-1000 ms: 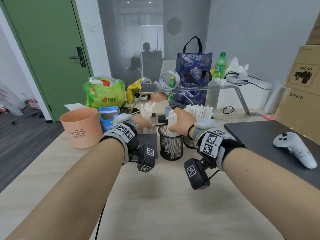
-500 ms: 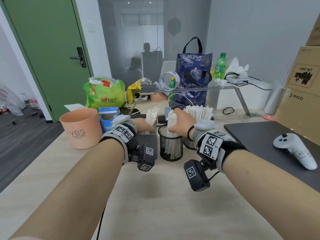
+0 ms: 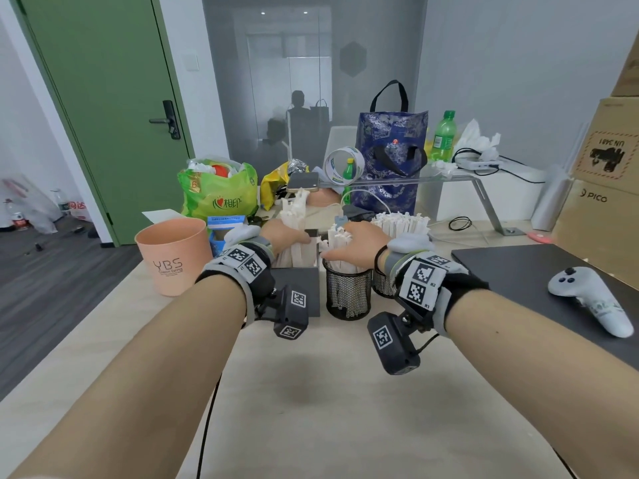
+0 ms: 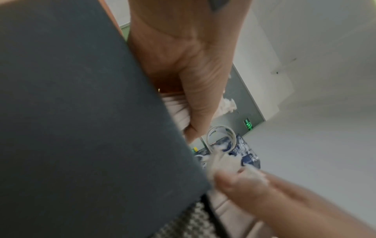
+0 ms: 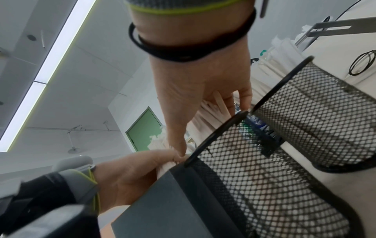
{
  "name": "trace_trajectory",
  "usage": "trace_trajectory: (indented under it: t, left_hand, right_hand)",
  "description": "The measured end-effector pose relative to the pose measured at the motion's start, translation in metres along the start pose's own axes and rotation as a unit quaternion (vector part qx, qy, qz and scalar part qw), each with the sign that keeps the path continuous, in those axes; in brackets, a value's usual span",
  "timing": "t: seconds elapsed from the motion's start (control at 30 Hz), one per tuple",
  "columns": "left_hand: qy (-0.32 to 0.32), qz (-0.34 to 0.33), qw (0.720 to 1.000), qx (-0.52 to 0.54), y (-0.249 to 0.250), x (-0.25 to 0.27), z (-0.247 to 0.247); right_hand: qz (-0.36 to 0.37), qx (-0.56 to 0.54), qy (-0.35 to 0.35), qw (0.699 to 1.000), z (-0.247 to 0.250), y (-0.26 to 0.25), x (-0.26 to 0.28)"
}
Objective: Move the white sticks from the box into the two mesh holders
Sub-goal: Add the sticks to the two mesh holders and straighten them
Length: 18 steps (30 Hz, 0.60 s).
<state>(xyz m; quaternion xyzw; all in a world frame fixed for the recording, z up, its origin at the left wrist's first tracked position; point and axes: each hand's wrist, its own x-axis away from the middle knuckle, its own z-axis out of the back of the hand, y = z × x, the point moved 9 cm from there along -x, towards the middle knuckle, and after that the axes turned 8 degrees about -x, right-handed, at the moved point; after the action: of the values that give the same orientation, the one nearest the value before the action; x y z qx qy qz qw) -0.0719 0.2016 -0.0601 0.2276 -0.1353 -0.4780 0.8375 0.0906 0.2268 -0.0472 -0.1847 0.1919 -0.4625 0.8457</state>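
Note:
A black box (image 3: 297, 288) stands on the table, left of two black mesh holders. My left hand (image 3: 287, 236) grips a bundle of white sticks (image 3: 297, 216) that rises out of the box; the left wrist view shows the thumb (image 4: 199, 99) wrapped over them. My right hand (image 3: 356, 243) lies spread over the sticks standing in the near holder (image 3: 347, 295), thumb stretched toward the left hand. In the right wrist view its fingers (image 5: 242, 96) reach straight down beside the rim. The far holder (image 3: 382, 288) is packed with sticks (image 3: 397, 223).
A pink cup (image 3: 173, 257) stands left of the box. A dark pad (image 3: 518, 267) with a white controller (image 3: 587, 299) lies to the right, and cardboard boxes (image 3: 601, 202) beyond it. Bags, bottles and a metal stand crowd the back.
My left hand has lifted its bundle of sticks higher out of the box. My right hand has loosened from the bundle in the near holder and spread flat over it.

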Motion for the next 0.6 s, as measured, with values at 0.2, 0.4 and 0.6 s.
trace_trajectory:
  t: [0.2,0.4,0.6]
  left_hand:
    - [-0.018,0.007,0.999,-0.047,-0.007,-0.001,-0.01]
    - [0.028,0.018,0.999,0.036,-0.004,0.008,0.012]
    - [0.013,0.033,0.999,0.014,-0.017,0.012,0.003]
  right_hand:
    - [-0.002,-0.033,0.02,0.999,-0.001,-0.013,-0.002]
    - [-0.026,-0.079,0.035,0.996,0.001,-0.013,-0.003]
    - [-0.048,-0.104,0.066,0.991,0.009,0.006,-0.003]
